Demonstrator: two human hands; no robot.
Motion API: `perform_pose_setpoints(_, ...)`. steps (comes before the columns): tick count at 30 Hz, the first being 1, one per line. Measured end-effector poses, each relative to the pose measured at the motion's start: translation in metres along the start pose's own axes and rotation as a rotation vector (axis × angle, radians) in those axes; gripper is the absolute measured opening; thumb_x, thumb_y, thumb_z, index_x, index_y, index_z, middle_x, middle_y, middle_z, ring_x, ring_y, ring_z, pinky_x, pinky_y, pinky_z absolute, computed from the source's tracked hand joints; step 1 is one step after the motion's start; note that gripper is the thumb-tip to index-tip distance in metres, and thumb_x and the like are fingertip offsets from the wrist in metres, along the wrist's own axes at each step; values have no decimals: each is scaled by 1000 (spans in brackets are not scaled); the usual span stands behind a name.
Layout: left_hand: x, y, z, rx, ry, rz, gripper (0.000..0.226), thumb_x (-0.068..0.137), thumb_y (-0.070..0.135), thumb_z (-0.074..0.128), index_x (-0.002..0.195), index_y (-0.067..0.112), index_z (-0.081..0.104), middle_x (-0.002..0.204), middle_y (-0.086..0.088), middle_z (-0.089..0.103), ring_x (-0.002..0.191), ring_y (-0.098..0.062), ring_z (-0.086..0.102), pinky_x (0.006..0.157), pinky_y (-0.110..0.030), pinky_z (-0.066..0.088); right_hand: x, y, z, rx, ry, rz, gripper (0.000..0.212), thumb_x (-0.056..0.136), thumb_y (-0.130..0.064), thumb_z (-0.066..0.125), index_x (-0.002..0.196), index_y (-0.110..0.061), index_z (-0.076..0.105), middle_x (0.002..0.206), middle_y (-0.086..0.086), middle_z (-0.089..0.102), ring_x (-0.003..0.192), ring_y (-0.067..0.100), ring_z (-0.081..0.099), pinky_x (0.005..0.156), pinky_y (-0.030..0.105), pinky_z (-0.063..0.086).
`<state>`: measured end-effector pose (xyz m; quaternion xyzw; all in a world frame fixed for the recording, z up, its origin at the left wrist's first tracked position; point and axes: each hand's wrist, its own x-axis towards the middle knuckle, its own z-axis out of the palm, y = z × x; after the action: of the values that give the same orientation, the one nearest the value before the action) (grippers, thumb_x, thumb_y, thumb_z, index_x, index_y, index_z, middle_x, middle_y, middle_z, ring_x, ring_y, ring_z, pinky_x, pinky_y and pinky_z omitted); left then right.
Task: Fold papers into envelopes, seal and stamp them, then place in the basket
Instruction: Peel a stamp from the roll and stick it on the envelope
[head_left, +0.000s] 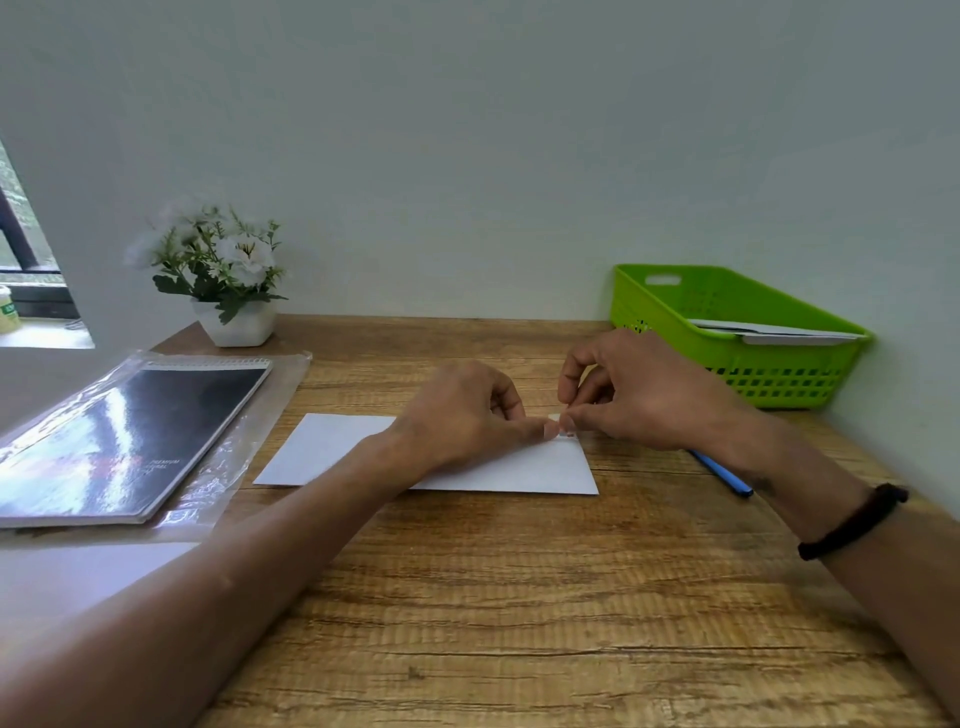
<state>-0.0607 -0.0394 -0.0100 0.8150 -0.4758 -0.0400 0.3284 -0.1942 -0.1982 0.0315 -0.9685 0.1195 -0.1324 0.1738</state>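
While the white envelope (524, 467) lies flat on the counter (519, 597), both hands meet at its far right corner: the left hand (462, 415) presses there with its thumb, and the right hand (634, 395) pinches a small stamp (555, 419). Seat it square, then rub outward. Right of the envelope stands the green basket (779, 374); left, a notebook (124, 436) reads "PREMIUM".

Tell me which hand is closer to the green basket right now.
Right. The right hand hovers just in front of the green basket, beside its near left corner. The left hand rests on the white envelope, farther left.
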Motion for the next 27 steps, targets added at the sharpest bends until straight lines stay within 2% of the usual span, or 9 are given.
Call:
perform_pose_setpoints(3,-2,3,2,-8,28,-19,45,77,64,81,80,19,74,65,10,66,54,2,54,50,-14,38,0,-2,1,-16,4,-1,19,80,-20,87,82,-27,70,71,-11,75,67,-5,70,61,15,48)
perform_pose_setpoints(9,-2,7,4,0,35,-38,46,77,64,81,78,18,74,73,1,73,60,-6,58,54,-23,42,-2,-4,2,-43,21,-6,20,76,-20,89,82,-24,70,71,-10,75,63,-7,67,56,8,45)
perform_pose_setpoints(13,-1,8,6,3,40,-41,42,77,59,83,73,19,73,64,5,67,56,-4,55,53,-22,38,-4,-8,5,-100,46,-13,25,74,-28,91,85,-25,69,74,-13,73,61,-7,62,62,22,50)
perform_pose_setpoints(15,0,8,6,2,49,-36,40,77,58,84,72,20,73,61,8,65,55,-2,54,52,-19,36,-5,-9,8,-145,68,-2,27,74,-33,90,86,-27,68,76,-15,73,68,-5,61,67,29,53)
perform_pose_setpoints(18,-1,8,7,7,62,-30,38,78,56,84,72,20,73,59,12,62,53,0,53,48,-13,32,-6,-12,9,-202,94,8,28,75,-38,89,89,-30,66,86,-17,69,76,3,60,69,30,51)
perform_pose_setpoints(22,-3,11,7,9,74,-23,36,78,56,84,76,22,73,60,12,62,52,2,53,48,-13,31,-5,-11,7,-291,98,5,28,74,-46,88,86,-35,66,100,-15,49,86,8,50,73,30,43)
perform_pose_setpoints(24,-5,13,8,27,70,-14,32,80,56,82,81,26,72,66,12,65,57,1,56,52,-16,35,-5,-11,8,-274,43,-26,18,78,-42,86,87,-34,72,104,-10,53,91,12,54,77,31,48)
perform_pose_setpoints(27,-6,12,10,26,79,18,22,83,53,80,87,32,73,74,10,69,67,-2,61,60,-26,45,-3,-11,8,-333,-32,-44,12,88,-38,79,100,-36,79,118,0,58,116,21,52,95,32,45)
